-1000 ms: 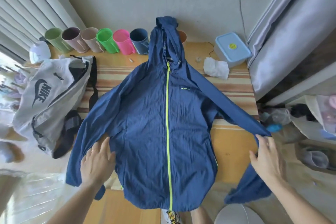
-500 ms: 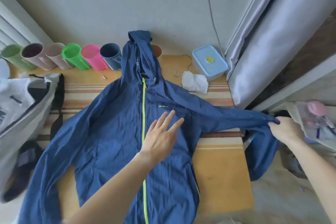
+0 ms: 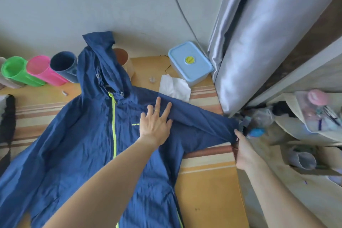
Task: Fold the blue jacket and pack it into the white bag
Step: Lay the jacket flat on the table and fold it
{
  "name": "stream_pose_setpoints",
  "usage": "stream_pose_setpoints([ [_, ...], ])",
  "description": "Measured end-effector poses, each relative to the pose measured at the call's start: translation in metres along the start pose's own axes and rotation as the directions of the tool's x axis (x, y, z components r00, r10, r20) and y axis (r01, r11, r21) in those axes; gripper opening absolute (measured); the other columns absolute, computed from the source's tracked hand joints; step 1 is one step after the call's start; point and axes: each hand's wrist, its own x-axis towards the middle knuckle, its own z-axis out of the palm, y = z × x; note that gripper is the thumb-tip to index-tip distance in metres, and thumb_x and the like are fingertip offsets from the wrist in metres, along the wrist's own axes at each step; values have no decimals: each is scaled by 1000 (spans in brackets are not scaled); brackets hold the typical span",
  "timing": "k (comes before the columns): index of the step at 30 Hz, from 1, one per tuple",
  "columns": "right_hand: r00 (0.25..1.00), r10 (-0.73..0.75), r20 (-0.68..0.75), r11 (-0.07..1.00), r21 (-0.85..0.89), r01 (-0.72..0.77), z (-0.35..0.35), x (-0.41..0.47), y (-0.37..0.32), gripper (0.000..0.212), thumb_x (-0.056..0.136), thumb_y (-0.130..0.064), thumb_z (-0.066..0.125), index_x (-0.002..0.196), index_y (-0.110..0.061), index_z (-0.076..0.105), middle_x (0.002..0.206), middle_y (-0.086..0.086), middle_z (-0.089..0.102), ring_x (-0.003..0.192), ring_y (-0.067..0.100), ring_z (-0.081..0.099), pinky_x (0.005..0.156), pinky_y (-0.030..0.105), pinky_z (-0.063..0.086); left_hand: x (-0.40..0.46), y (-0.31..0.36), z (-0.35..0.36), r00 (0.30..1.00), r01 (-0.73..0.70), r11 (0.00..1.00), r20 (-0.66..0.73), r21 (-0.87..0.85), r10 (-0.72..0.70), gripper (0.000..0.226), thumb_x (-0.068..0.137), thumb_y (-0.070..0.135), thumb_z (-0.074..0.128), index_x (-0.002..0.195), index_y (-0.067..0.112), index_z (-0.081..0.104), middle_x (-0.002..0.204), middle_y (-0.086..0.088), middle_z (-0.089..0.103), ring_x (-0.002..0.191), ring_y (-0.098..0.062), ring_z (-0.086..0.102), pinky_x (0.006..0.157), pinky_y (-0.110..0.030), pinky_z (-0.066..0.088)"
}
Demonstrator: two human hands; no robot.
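Observation:
The blue jacket lies spread front-up on the wooden table, its yellow zipper closed and its hood resting against the wall. My left hand presses flat, fingers apart, on the jacket's right shoulder near the chest logo. At the table's right edge my right hand pinches the end of the right sleeve, which stretches out sideways. Of the white bag, only a dark strap and a sliver of white show at the left edge.
Green, pink and dark blue cups stand along the wall at the left. A light blue lidded box and a crumpled white tissue sit at the back right. A grey curtain hangs to the right, with clutter on the floor beyond.
My left hand slid from the chest up to the right shoulder. My right hand pulled the sleeve end in toward the table edge. The view turned right, so most of the bag left the frame.

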Motion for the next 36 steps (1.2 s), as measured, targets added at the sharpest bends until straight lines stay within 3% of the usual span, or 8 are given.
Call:
stream_pose_setpoints([
  [4,939,-216,-267,939,208,274,2,1,-17,15,97,-21,63,111,-15,63,104,13,69,82,16,63,65,29,53,9,0,8,986,-112,994,-123,-1,111,64,106,50,29,164,33,9,173,-13,2,152,-41,24,113,-50,32],
  [6,633,-630,-451,758,-178,627,7,-15,-13,15,88,-16,72,100,-15,63,109,17,69,78,19,65,66,33,57,4,6,17,942,-295,955,-182,-40,283,61,105,51,35,162,37,19,173,-10,8,154,-42,24,116,-55,31],
  [10,-118,-975,187,-215,-679,702,61,-72,16,6,83,1,67,81,-2,62,97,21,57,82,33,61,72,36,51,-10,14,10,963,-269,792,-154,-547,221,53,107,40,43,158,40,32,172,4,18,158,-21,17,126,-47,20],
  [12,-309,-806,506,-585,-596,551,90,-87,37,17,91,0,57,84,-4,71,89,19,62,77,33,61,67,38,52,-25,6,-16,1000,-1,374,1,-928,4,40,106,38,47,145,41,53,160,8,44,147,-14,41,123,-40,31],
  [15,-209,-499,841,-821,-382,424,104,-73,66,10,85,-2,69,81,-10,71,88,12,65,72,31,61,60,35,48,-50,-33,-46,950,206,-290,262,-935,-170,46,106,53,39,127,28,71,128,-2,73,115,-26,71,112,-46,46],
  [18,156,-293,943,-808,-331,487,96,-57,88,16,77,-14,75,91,-14,68,125,11,60,88,29,64,69,37,54,-79,-86,-40,888,251,-534,411,-808,-204,68,98,71,37,133,21,67,124,-12,75,114,-34,72,109,-49,48],
  [29,384,-542,748,-616,-664,424,85,-59,32,78,72,-17,82,143,-17,51,132,3,61,116,27,59,95,39,54,-56,-51,-46,844,354,74,285,-932,-454,126,63,65,86,161,27,15,155,2,43,141,-20,46,110,-48,46],
  [36,162,-739,654,-497,-691,525,89,-64,2,26,74,5,73,92,-11,61,91,4,60,81,30,58,66,37,46,-60,-98,-49,851,57,-443,276,-895,-447,30,85,-14,50,94,9,68,78,-2,65,72,-17,64,66,-22,55],
])
